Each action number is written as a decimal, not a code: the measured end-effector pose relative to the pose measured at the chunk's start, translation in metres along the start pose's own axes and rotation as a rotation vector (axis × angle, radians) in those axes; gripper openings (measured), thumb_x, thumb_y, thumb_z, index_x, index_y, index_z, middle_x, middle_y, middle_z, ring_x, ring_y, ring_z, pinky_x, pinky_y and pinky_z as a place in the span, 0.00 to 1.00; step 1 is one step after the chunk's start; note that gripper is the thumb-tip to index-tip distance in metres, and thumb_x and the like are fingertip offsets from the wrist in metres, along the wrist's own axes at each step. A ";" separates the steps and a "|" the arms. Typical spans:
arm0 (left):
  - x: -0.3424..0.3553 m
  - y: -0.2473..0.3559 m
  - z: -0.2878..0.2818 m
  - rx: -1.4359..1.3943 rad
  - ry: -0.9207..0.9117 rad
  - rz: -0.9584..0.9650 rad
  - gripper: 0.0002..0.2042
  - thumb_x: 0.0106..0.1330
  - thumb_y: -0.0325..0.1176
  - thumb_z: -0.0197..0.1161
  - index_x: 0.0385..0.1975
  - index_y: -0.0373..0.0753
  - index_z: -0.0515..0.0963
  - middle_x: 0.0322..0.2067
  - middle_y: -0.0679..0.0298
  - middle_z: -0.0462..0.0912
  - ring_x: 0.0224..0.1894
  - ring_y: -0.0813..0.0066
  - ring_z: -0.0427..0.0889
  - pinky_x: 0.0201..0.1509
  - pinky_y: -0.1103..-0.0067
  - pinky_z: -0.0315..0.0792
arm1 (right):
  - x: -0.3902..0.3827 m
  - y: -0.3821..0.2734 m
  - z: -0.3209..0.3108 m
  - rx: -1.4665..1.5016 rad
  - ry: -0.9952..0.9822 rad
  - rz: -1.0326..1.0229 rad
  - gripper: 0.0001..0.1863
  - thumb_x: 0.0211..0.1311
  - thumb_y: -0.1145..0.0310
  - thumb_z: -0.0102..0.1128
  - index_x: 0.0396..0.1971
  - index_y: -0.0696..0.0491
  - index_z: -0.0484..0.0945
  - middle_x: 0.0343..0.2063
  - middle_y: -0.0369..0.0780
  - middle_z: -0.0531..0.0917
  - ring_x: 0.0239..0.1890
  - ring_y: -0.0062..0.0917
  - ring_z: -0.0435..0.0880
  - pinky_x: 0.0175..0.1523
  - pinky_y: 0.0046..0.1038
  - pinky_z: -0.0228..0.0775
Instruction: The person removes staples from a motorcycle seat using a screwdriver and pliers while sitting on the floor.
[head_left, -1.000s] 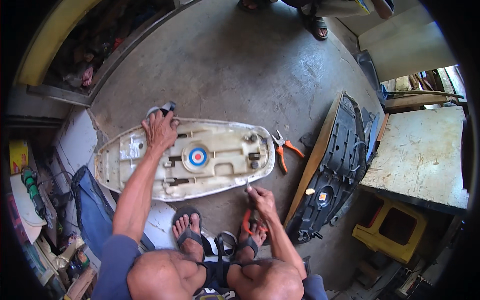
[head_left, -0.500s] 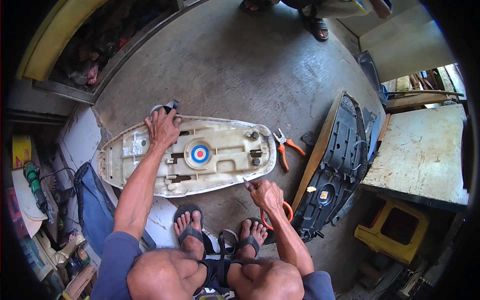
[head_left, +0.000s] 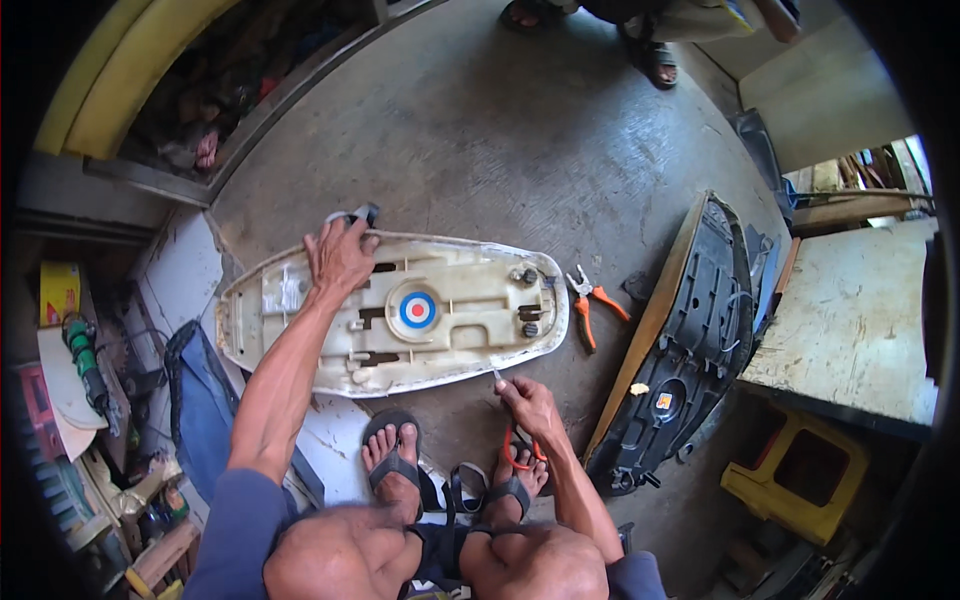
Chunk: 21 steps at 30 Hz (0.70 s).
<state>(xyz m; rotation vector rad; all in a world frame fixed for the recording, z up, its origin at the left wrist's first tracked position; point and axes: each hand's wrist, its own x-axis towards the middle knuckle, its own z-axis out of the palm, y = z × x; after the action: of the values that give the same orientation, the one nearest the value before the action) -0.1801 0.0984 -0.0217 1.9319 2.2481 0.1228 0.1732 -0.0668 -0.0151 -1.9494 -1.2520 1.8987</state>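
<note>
A cream plastic motorcycle seat base (head_left: pixel 480 345) lies on the floor before me, its ribbed, slotted side up. A round blue, white and red sticker (head_left: pixel 417 310) marks its middle. My left hand (head_left: pixel 342 258) is closed over the far rim, fingers bent across it. Just beyond those fingers a grey and black object (head_left: pixel 362 214) shows in part. Close to the near rim, my right hand (head_left: pixel 530 405) is closed around scissors with red loop handles (head_left: pixel 517 448). A small metal tip sticks out from its fingers toward the rim; whether it touches cannot be made out.
Orange-handled pliers (head_left: pixel 590 305) lie right of the seat base. Beyond them leans a black seat base (head_left: pixel 700 330). A worn white-topped box (head_left: pixel 850 320) and yellow frame (head_left: pixel 800 465) stand at right. Tools crowd the left, including a green power tool (head_left: pixel 85 360). Another person's sandalled foot (head_left: pixel 660 65) is far off.
My right hand has drawn slightly back and left relative to the seat base. The red handles have turned beneath it, and the metal tip now shows. My left hand stays on the far rim.
</note>
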 end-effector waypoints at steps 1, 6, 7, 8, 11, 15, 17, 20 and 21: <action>-0.005 -0.008 -0.006 0.001 0.028 0.021 0.16 0.64 0.46 0.64 0.48 0.47 0.81 0.45 0.57 0.79 0.57 0.57 0.74 0.59 0.48 0.60 | -0.005 -0.010 -0.002 -0.071 0.014 -0.014 0.20 0.72 0.52 0.54 0.38 0.55 0.81 0.23 0.38 0.84 0.27 0.25 0.82 0.36 0.31 0.72; -0.033 0.009 -0.061 0.001 -0.006 0.087 0.13 0.60 0.44 0.68 0.38 0.42 0.82 0.38 0.55 0.82 0.48 0.56 0.79 0.52 0.56 0.67 | -0.007 -0.029 -0.013 -0.386 -0.048 0.154 0.21 0.73 0.48 0.50 0.44 0.50 0.81 0.28 0.43 0.87 0.37 0.33 0.88 0.43 0.35 0.76; -0.040 0.011 -0.063 0.002 0.058 0.131 0.12 0.58 0.42 0.69 0.34 0.41 0.82 0.34 0.54 0.82 0.43 0.55 0.80 0.49 0.60 0.69 | -0.007 -0.024 -0.007 -0.589 0.053 0.122 0.22 0.73 0.45 0.49 0.51 0.44 0.81 0.34 0.47 0.88 0.43 0.42 0.88 0.49 0.42 0.76; -0.048 0.011 -0.066 -0.010 0.101 0.145 0.11 0.57 0.41 0.69 0.33 0.40 0.82 0.33 0.54 0.81 0.42 0.55 0.80 0.48 0.61 0.70 | -0.006 -0.026 -0.002 -0.609 0.068 0.111 0.22 0.73 0.45 0.48 0.53 0.42 0.81 0.36 0.48 0.88 0.45 0.44 0.87 0.50 0.44 0.76; -0.069 0.021 -0.074 -0.047 0.229 0.185 0.09 0.54 0.37 0.68 0.29 0.40 0.80 0.29 0.55 0.80 0.38 0.55 0.81 0.43 0.64 0.71 | -0.006 -0.035 0.008 -0.649 0.114 0.115 0.22 0.72 0.44 0.48 0.57 0.37 0.80 0.41 0.50 0.87 0.48 0.49 0.85 0.54 0.47 0.74; -0.099 0.024 -0.070 -0.053 0.220 0.142 0.08 0.56 0.36 0.69 0.27 0.40 0.79 0.28 0.56 0.79 0.35 0.54 0.81 0.40 0.63 0.72 | -0.004 -0.037 0.009 -0.647 0.178 0.165 0.22 0.72 0.45 0.47 0.56 0.38 0.81 0.42 0.53 0.86 0.49 0.51 0.84 0.55 0.48 0.74; -0.106 0.020 -0.069 -0.069 0.205 0.102 0.09 0.57 0.37 0.69 0.27 0.39 0.79 0.27 0.56 0.79 0.34 0.53 0.81 0.39 0.61 0.72 | -0.005 -0.035 0.010 -0.636 0.216 0.165 0.22 0.72 0.46 0.46 0.54 0.39 0.82 0.41 0.54 0.86 0.48 0.51 0.85 0.55 0.48 0.74; -0.111 0.022 -0.071 -0.091 0.189 0.068 0.11 0.59 0.40 0.70 0.26 0.39 0.79 0.27 0.55 0.79 0.34 0.51 0.81 0.38 0.59 0.72 | -0.007 -0.035 0.009 -0.649 0.261 0.159 0.21 0.72 0.49 0.47 0.52 0.40 0.84 0.40 0.53 0.87 0.47 0.49 0.86 0.54 0.47 0.75; -0.111 0.022 -0.072 -0.093 0.178 0.060 0.11 0.59 0.40 0.70 0.26 0.39 0.79 0.27 0.55 0.79 0.34 0.51 0.81 0.38 0.59 0.72 | -0.005 -0.034 0.009 -0.678 0.265 0.155 0.20 0.71 0.50 0.47 0.51 0.41 0.85 0.40 0.53 0.87 0.47 0.49 0.86 0.54 0.46 0.75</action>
<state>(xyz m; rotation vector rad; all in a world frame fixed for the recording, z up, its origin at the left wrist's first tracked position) -0.1558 -0.0040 0.0620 2.0120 2.2464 0.4159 0.1508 -0.0524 0.0083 -2.5672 -1.8643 1.2886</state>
